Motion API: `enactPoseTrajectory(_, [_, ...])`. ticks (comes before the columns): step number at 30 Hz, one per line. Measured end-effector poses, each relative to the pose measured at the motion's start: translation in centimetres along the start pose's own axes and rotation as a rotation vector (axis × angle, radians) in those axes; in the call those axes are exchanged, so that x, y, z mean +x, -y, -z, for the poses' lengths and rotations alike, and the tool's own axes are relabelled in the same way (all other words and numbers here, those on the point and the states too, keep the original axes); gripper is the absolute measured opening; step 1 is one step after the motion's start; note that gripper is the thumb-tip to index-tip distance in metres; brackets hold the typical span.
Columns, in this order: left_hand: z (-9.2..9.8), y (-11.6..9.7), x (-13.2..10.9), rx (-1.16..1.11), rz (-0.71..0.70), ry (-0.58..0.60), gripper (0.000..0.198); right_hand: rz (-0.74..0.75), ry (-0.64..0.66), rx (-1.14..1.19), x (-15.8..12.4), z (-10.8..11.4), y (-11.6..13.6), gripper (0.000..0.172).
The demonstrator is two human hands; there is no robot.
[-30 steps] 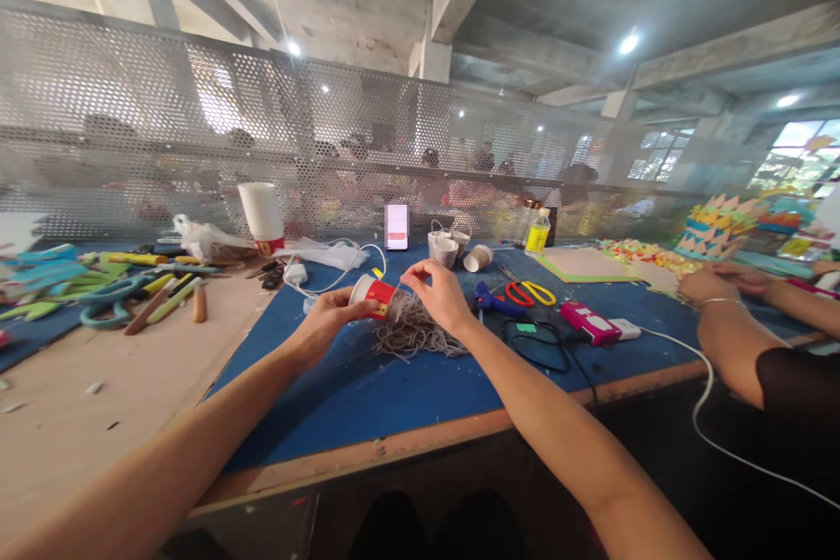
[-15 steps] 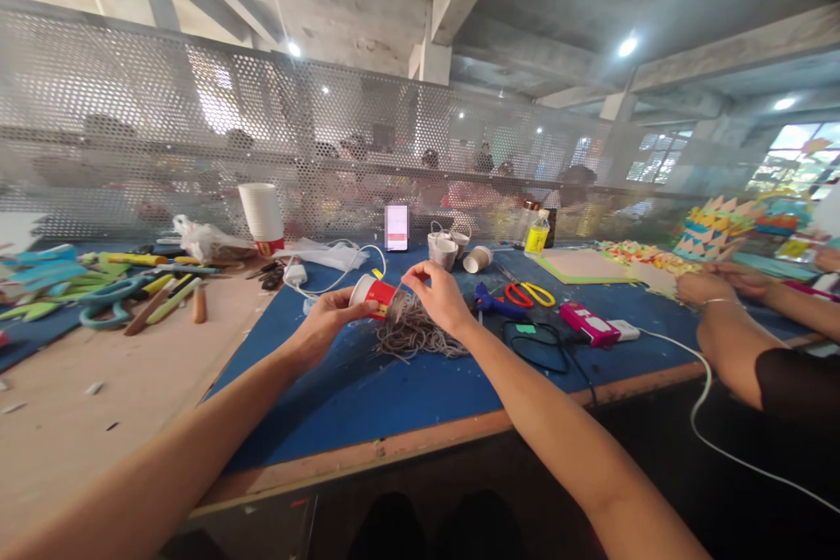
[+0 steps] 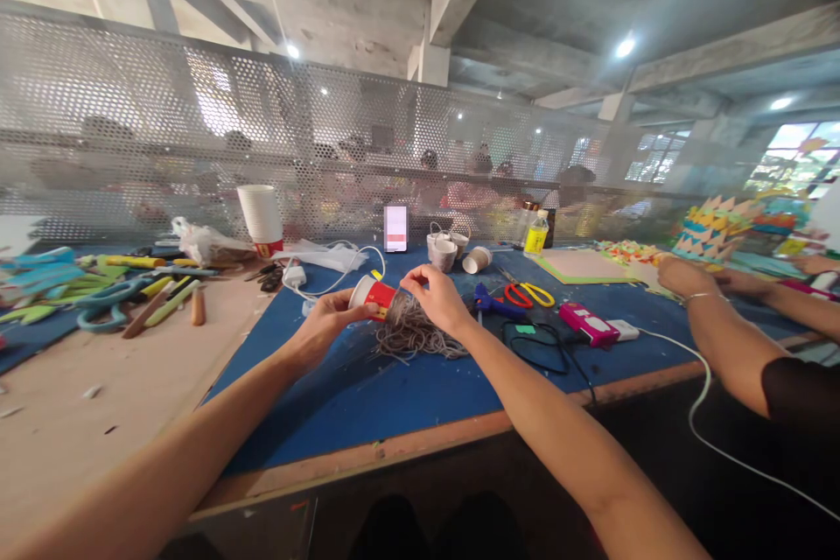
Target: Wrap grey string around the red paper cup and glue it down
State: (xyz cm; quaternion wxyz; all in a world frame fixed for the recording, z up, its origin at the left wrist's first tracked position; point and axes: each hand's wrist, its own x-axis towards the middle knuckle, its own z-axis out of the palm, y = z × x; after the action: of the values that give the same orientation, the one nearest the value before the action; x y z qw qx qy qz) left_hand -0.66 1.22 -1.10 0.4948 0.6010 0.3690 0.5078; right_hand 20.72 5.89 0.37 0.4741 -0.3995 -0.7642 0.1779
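Observation:
A red and white paper cup (image 3: 373, 294) is tilted on its side in my left hand (image 3: 320, 325), with the white open end towards the left and the thumb on the red band. Close to the cup's other end, my right hand (image 3: 438, 299) pinches thumb and fingers together on what looks like a thin strand of grey cord. Beneath both hands a loose tangle of grey cord (image 3: 420, 339) lies on the blue mat (image 3: 315, 420). Part of the cup's far end is hard to make out against the cord.
Behind stand cord-covered cups (image 3: 443, 254), a phone (image 3: 395, 229) and a paper cup stack (image 3: 261, 214). To the right lie a blue glue gun (image 3: 492, 301), scissors (image 3: 528, 294) and a magenta box (image 3: 589, 324). Tools (image 3: 157, 297) fill the left. A co-worker's arm (image 3: 722, 328) reaches in.
Both my hands and the cup stay almost in place. At the right, the co-worker's hands have shifted slightly to the left.

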Motion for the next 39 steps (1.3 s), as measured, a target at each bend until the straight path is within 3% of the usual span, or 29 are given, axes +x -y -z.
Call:
enactPoseTrajectory(22, [-0.14, -0.25, -0.24, 0.082, -0.013, 0.033, 0.026, -0.164, 0.115, 0.015, -0.04, -0.04, -0.43, 0.011])
enactPoseTrajectory(39, [-0.24, -0.49, -0.36, 0.101, -0.009, 0.041, 0.032, -0.131, 0.095, -0.026, -0.09, -0.04, -0.52, 0.015])
